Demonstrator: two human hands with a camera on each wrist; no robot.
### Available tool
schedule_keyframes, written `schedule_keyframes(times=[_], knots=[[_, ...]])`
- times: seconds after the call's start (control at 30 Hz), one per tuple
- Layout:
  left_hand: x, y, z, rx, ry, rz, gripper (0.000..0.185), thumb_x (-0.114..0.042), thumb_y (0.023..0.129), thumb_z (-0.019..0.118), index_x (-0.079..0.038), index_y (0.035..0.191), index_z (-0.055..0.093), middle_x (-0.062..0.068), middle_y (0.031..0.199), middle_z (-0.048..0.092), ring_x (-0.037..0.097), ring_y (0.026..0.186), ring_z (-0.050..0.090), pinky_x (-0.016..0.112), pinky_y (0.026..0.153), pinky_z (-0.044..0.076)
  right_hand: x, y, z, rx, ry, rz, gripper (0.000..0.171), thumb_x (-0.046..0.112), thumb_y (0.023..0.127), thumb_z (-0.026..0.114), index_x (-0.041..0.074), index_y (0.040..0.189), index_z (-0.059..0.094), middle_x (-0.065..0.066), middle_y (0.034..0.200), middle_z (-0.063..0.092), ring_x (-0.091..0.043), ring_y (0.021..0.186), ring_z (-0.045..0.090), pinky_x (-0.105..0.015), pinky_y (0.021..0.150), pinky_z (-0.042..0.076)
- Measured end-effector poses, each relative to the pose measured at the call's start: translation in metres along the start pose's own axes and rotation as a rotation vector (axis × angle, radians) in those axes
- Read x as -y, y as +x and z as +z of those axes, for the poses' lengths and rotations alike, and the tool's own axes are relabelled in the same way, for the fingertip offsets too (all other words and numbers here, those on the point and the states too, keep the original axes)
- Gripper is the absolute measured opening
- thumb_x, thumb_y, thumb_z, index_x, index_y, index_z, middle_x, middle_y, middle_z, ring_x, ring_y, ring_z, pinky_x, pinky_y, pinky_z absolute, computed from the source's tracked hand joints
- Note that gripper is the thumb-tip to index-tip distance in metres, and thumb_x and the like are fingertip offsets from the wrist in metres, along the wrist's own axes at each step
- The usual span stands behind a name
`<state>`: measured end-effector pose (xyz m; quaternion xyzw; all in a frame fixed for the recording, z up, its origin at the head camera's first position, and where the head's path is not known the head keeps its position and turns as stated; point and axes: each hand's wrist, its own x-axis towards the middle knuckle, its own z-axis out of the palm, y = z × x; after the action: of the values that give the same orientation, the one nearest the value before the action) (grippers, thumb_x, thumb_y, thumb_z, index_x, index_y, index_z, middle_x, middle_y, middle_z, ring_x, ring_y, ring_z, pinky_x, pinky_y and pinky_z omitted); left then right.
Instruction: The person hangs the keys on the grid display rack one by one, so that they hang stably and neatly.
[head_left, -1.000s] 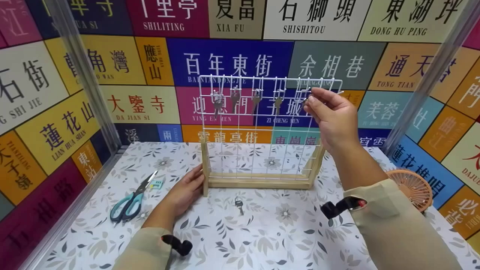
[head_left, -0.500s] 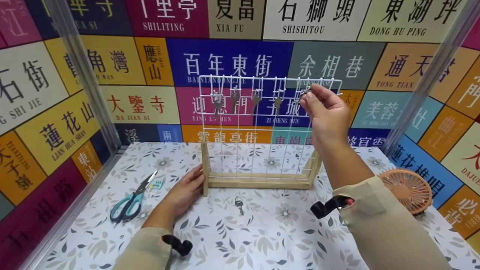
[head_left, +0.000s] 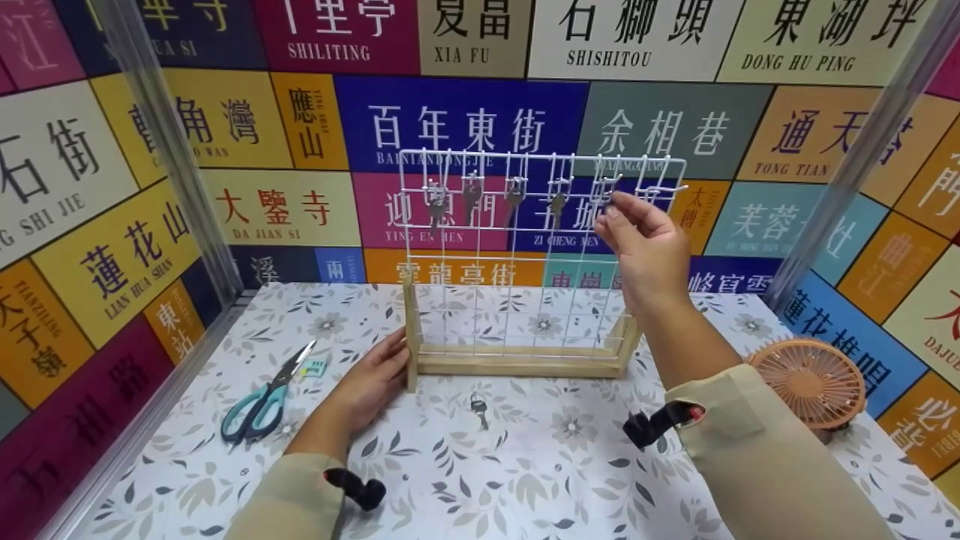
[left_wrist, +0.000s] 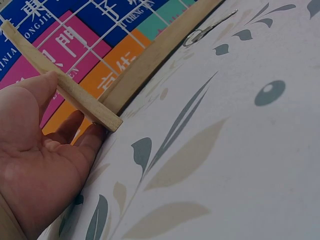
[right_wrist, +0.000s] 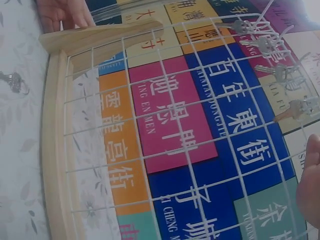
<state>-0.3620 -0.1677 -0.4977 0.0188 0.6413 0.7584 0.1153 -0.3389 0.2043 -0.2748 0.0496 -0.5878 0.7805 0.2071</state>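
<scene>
A right hand [head_left: 649, 251] pinches a small metal key [head_left: 609, 201] at the wire grid rack's [head_left: 525, 247] upper right; light, stiff, slippery, best held by its head. The left hand [head_left: 371, 382], fingers relaxed, steadies the rack's wooden post.

Two bare hands, long beige sleeves [head_left: 757, 442], black wrist-camera mounts [head_left: 652, 424] strapped at each cuff

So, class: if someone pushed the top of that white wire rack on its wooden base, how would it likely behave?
The wire rack stands tall on a narrow wooden base, so it would probably tip rather than slide. The left hand rests against the base's left foot, which hints it needs steadying. The thin grid looks light and may flex slightly; the hung keys would likely swing.
</scene>
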Motion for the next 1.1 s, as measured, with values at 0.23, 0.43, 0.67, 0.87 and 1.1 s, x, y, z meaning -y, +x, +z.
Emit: schedule_keyframes(times=[0.23, 0.43, 0.67, 0.87, 1.1], knots=[[0.000, 0.001, -0.001, -0.015, 0.000, -0.015, 0.054, -0.025, 0.111, 0.059, -0.037, 0.162, 0.046, 0.000, 0.173, 0.039, 0.026, 0.161, 0.039, 0.044, 0.135, 0.032, -0.033, -0.008, -0.006, 0.026, -0.017, 0.034, 0.029, 0.012, 0.102, 0.073, 0.005, 0.130, 0.073, -0.009, 0.114, 0.070, -0.022, 0.103, 0.074, -0.026, 0.096, 0.065], [-0.001, 0.000, -0.001, -0.020, 0.027, -0.040, 0.053, -0.029, 0.110, 0.060, -0.042, 0.160, 0.047, -0.004, 0.173, 0.039, 0.023, 0.161, 0.040, 0.044, 0.134, 0.033, -0.073, -0.023, -0.005, 0.135, -0.094, 0.072, 0.021, 0.015, 0.103, 0.072, 0.005, 0.121, 0.074, -0.005, 0.097, 0.075, -0.020, 0.088, 0.073, -0.030, 0.084, 0.068], [-0.002, 0.000, -0.001, -0.014, 0.024, -0.028, 0.053, -0.029, 0.110, 0.060, -0.040, 0.161, 0.046, -0.003, 0.173, 0.039, 0.023, 0.160, 0.041, 0.043, 0.134, 0.034, -0.117, -0.044, 0.002, 0.362, -0.256, 0.219, 0.022, 0.017, 0.103, 0.073, 0.004, 0.120, 0.077, -0.006, 0.097, 0.075, -0.017, 0.084, 0.071, -0.029, 0.078, 0.068], [-0.001, 0.000, -0.002, -0.005, 0.007, -0.011, 0.054, -0.026, 0.110, 0.060, -0.037, 0.161, 0.046, -0.001, 0.173, 0.039, 0.025, 0.160, 0.041, 0.044, 0.134, 0.034, -0.145, -0.060, 0.011, 0.555, -0.343, 0.334, 0.025, 0.021, 0.101, 0.075, 0.006, 0.122, 0.077, -0.001, 0.096, 0.077, -0.018, 0.089, 0.072, -0.028, 0.079, 0.067], [0.000, 0.000, -0.001, -0.002, -0.018, -0.013, 0.054, -0.024, 0.111, 0.059, -0.034, 0.163, 0.045, 0.000, 0.174, 0.038, 0.026, 0.161, 0.039, 0.044, 0.135, 0.031, -0.172, -0.068, 0.021, 0.635, -0.380, 0.373, 0.036, 0.023, 0.101, 0.076, 0.002, 0.130, 0.073, -0.006, 0.106, 0.077, -0.015, 0.089, 0.071, -0.029, 0.080, 0.065]])
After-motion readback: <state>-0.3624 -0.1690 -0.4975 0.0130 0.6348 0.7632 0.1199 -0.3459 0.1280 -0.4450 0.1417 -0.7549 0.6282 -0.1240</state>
